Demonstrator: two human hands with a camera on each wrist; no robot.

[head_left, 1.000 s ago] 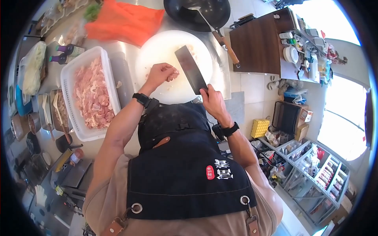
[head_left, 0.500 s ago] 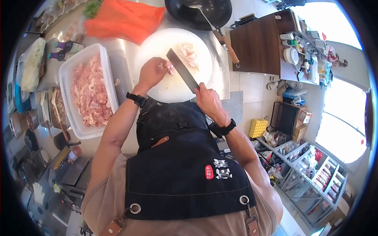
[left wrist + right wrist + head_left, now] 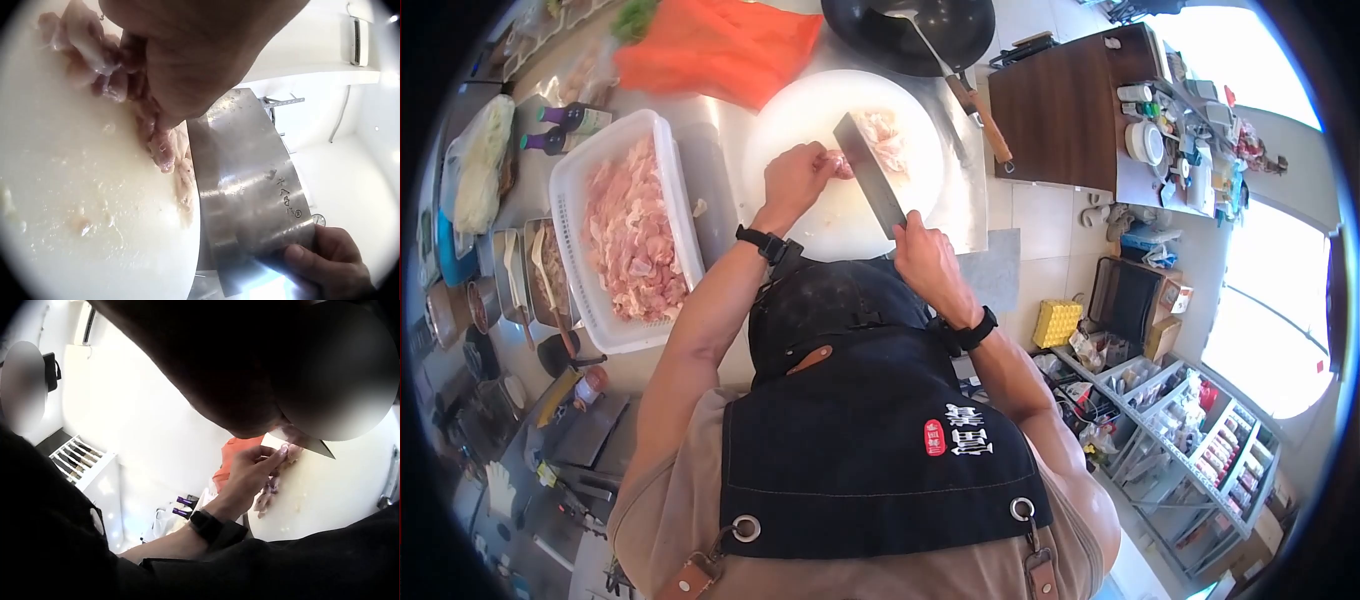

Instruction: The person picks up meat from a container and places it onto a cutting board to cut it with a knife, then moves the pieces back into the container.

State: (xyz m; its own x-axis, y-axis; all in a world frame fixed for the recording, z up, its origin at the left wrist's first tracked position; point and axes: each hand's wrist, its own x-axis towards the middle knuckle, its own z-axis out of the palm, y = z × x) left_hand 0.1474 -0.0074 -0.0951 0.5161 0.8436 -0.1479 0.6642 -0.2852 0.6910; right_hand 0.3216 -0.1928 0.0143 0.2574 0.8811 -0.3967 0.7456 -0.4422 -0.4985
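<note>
Round white cutting board is lying before me, white plastic tub of raw meat standing to its left. Cleaver is slanting over the board, my right hand's fingers clamping its handle. My left hand is pinching a small meat piece over the board, just left of the blade.

Left hand reaching down from top of view, fingers bent, tips on raw meat. Meat runs in a ragged pink line across white board; board wet, pale scraps scattered. Cleaver just beside, broad face to camera, dark characters low on the blade, specks near top. Right hand grips its lower end. Contact between edge and meat: cannot tell.
</note>
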